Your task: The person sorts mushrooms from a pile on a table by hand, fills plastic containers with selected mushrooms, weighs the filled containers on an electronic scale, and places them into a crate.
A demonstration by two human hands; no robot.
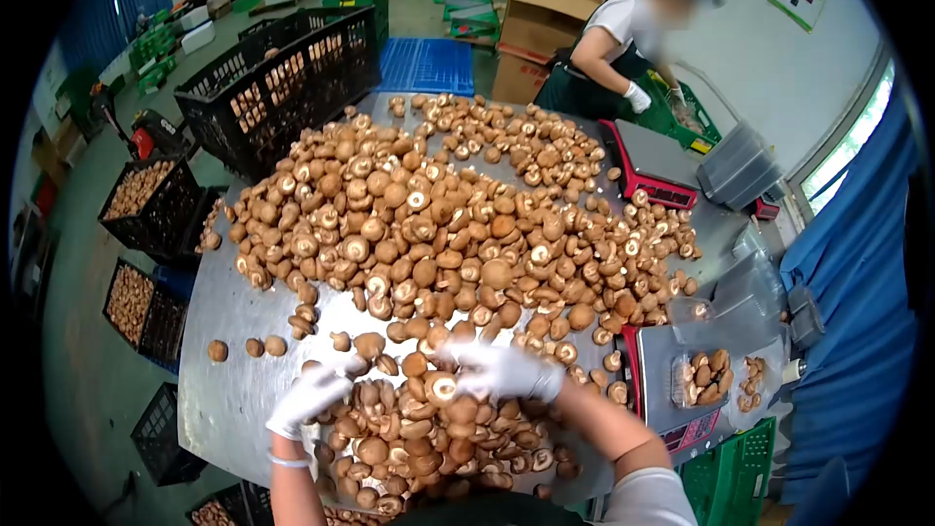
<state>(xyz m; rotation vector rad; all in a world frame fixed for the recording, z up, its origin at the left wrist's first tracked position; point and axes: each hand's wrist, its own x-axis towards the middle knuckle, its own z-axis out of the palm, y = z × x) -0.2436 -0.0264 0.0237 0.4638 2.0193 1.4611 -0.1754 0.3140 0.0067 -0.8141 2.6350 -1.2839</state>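
Brown mushrooms lie in a large heap on a metal table, and a smaller pile lies close to my body. My left hand, in a white glove, is at the left edge of the near pile; its fingers are smeared by motion. My right hand, also gloved, reaches over the top of that pile, its blurred fingers spread beside a mushroom with a pale underside. Whether either hand touches a mushroom is hard to tell.
A scale with a clear tray of mushrooms stands at the right, another scale behind it. A black crate sits at the back left. A co-worker bends over a green crate. More crates stand left.
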